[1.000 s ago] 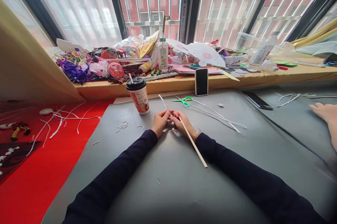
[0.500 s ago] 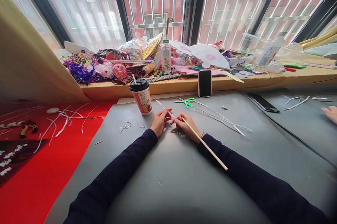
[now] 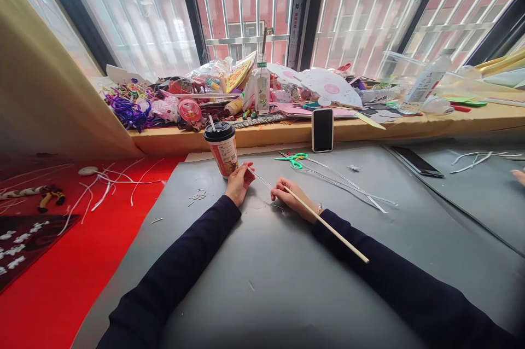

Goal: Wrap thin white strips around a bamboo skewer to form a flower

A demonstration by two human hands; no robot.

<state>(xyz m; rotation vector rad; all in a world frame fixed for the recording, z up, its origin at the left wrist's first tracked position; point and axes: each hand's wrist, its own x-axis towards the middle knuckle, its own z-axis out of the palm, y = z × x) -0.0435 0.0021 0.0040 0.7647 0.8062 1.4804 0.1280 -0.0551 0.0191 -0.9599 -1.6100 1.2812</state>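
Observation:
A thin white strip (image 3: 260, 178) is stretched between my two hands above the grey tabletop. My left hand (image 3: 239, 182) pinches its upper left end, close beside the paper cup (image 3: 222, 153) with a black lid. Fingers of my right hand (image 3: 290, 196) are closed on the strip's other end and also on a wooden stick (image 3: 328, 226), which slants down across my right sleeve. Just beyond the hands lie green-handled scissors (image 3: 296, 160) and long white strips (image 3: 348, 187). Small white clippings (image 3: 197, 196) are scattered left of my left hand.
A phone (image 3: 322, 130) leans upright against the cluttered window ledge (image 3: 279, 138). Farther right are a dark tablet-like device (image 3: 418, 161) and more white strips (image 3: 476, 157). Another person's hand (image 3: 519, 175) shows at the right edge. Red cloth (image 3: 110, 228) covers the left side.
My left hand has moved left, away from my right hand, so more of the white strip shows between them. The other person's hand has drawn partly out of view.

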